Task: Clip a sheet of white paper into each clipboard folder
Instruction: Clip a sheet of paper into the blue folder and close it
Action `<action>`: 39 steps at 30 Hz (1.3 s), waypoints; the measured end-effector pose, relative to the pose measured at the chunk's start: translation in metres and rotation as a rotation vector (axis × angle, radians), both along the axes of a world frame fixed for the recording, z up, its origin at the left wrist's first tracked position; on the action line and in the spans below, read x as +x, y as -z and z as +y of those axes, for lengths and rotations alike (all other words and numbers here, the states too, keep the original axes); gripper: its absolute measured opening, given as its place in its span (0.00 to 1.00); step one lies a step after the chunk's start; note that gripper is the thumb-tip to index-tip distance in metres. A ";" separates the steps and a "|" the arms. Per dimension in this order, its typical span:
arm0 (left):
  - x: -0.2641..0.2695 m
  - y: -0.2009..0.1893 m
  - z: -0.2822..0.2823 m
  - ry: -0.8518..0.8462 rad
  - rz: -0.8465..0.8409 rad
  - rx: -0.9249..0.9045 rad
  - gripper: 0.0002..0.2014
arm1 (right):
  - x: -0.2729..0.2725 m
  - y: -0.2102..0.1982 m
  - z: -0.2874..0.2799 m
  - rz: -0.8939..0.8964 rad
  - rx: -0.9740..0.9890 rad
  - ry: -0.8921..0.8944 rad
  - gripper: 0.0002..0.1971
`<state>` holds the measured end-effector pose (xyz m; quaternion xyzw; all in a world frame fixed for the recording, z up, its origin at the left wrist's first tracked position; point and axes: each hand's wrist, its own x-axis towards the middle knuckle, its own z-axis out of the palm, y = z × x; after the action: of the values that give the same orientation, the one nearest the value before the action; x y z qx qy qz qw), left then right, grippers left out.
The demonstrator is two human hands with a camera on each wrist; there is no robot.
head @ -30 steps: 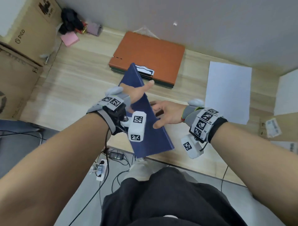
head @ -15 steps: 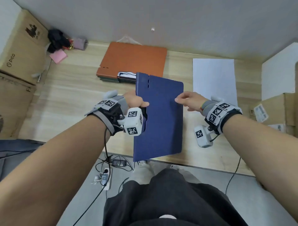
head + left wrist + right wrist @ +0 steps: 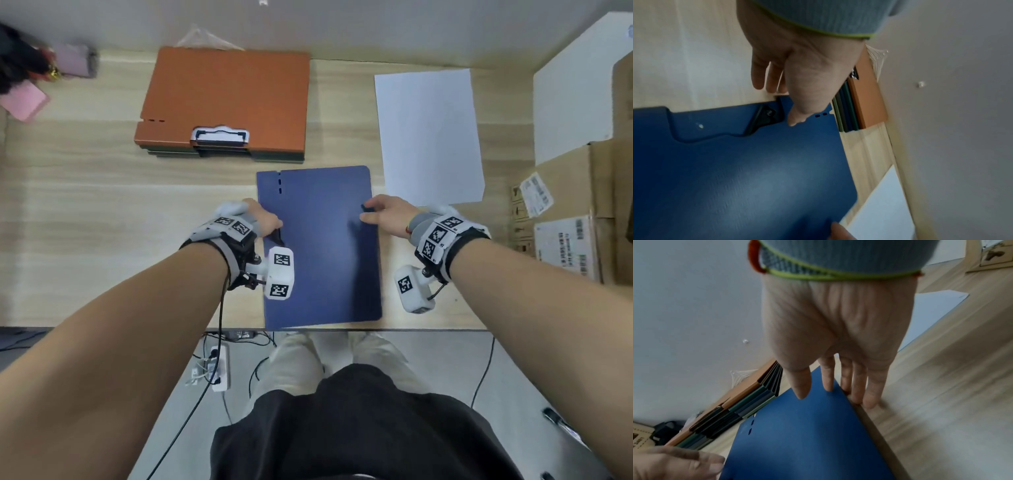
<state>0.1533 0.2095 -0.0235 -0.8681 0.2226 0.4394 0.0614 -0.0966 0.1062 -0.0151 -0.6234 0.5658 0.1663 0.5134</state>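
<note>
A closed blue clipboard folder (image 3: 322,246) lies flat near the table's front edge. My left hand (image 3: 263,222) holds its left edge, thumb on the cover beside the black clip (image 3: 766,118), fingers down past the edge. My right hand (image 3: 383,214) is at the right edge with straight fingers (image 3: 857,386): thumb and forefinger rest on the cover, the other fingers touch the table beside it. A sheet of white paper (image 3: 428,137) lies to the right. At the back, an orange folder (image 3: 226,92) tops a stack of several folders, with a metal clip (image 3: 220,134) showing at its front.
Cardboard boxes (image 3: 565,233) and a white box (image 3: 579,102) crowd the right end of the table. Pink and dark items (image 3: 24,101) sit at the back left. A wall runs behind the table. A power strip (image 3: 215,370) and cables lie on the floor below.
The blue folder was held tilted in the air, then turned lengthwise; now it lies flat on the table. My right hand has moved from its underside to its right edge.
</note>
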 end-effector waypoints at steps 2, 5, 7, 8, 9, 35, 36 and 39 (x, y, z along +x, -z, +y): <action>-0.008 -0.021 -0.013 -0.020 -0.041 -0.050 0.25 | -0.002 -0.002 -0.008 0.000 -0.007 0.008 0.25; -0.025 -0.036 -0.045 0.011 -0.096 -0.206 0.22 | -0.015 -0.011 -0.036 -0.004 -0.062 0.123 0.22; -0.040 -0.039 -0.065 0.048 0.011 -0.293 0.23 | -0.027 -0.018 -0.058 0.029 -0.155 0.187 0.22; -0.048 -0.040 -0.073 0.047 0.076 -0.323 0.22 | -0.033 -0.019 -0.068 0.068 -0.208 0.206 0.22; -0.058 -0.038 -0.083 0.046 0.136 -0.330 0.20 | -0.042 -0.021 -0.079 0.105 -0.252 0.231 0.23; -0.149 -0.036 -0.143 -0.218 0.423 -0.404 0.23 | -0.135 0.006 -0.082 -0.413 0.205 0.819 0.16; -0.144 -0.042 -0.143 -0.251 0.442 -0.421 0.22 | -0.135 0.002 -0.080 -0.446 0.242 0.773 0.16; -0.130 -0.055 -0.137 -0.159 0.359 -0.381 0.20 | -0.129 -0.012 -0.075 -0.494 0.306 0.676 0.13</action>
<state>0.0228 0.0723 0.0316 -0.7870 0.2397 0.5397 -0.1783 -0.2251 0.0316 -0.0027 -0.3413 0.5671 -0.0833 0.7450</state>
